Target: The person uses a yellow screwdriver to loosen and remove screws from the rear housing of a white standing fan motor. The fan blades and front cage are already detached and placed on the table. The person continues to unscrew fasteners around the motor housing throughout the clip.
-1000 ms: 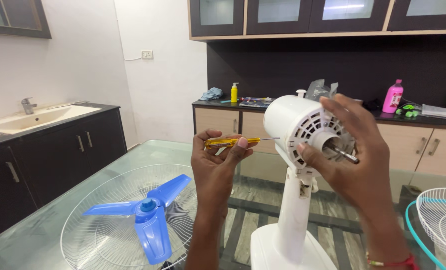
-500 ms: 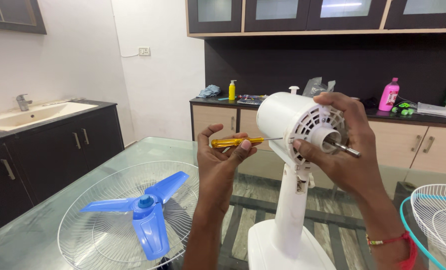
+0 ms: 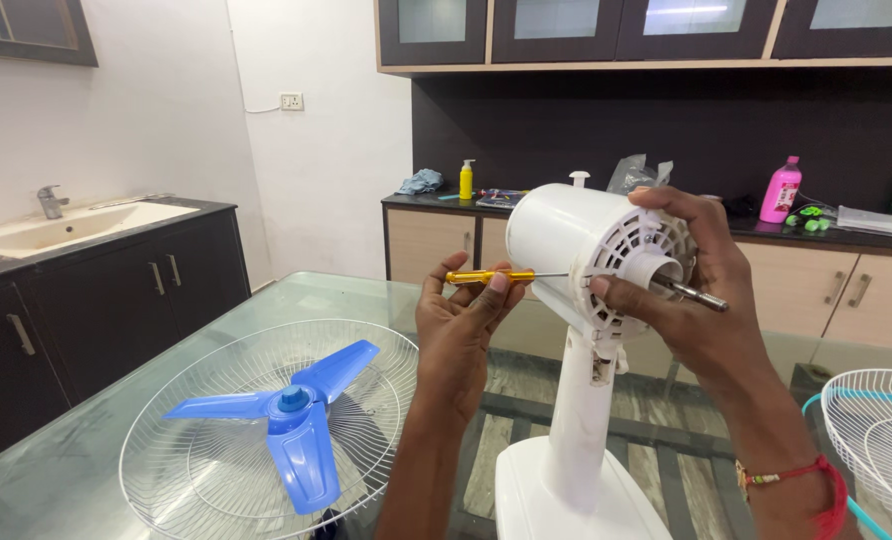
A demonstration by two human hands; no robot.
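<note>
The yellow-handled screwdriver (image 3: 491, 276) sits at centre frame, clamped in the grip of the left hand (image 3: 461, 325): thumb over the handle, fingers curled beneath. Its long axis runs horizontally, handle toward the left of the frame, thin shank (image 3: 556, 275) pointing right. The tip meets the side of the white fan motor housing (image 3: 576, 255) close behind the vented front face; the exact contact point cannot be made out.

The right hand (image 3: 691, 300) is at centre right, closed around the front of the housing. Fingers wrap the upper rim and the thumb presses the lower front edge, leaving the metal motor shaft (image 3: 701, 297) projecting free toward the right. This grip holds the housing itself, not the tool.

The key relation: the tool lies to the left of the housing, in line with its side, and the left hand is the nearer one to it. The right hand is on the far side of the housing, well apart from the handle.

The fan stands on its white base (image 3: 566, 495) on the glass table (image 3: 116, 440). Lower left, a blue three-bladed propeller (image 3: 291, 425) lies inside a white wire guard (image 3: 366, 345). A second wire guard (image 3: 881, 435) shows at lower right.
</note>
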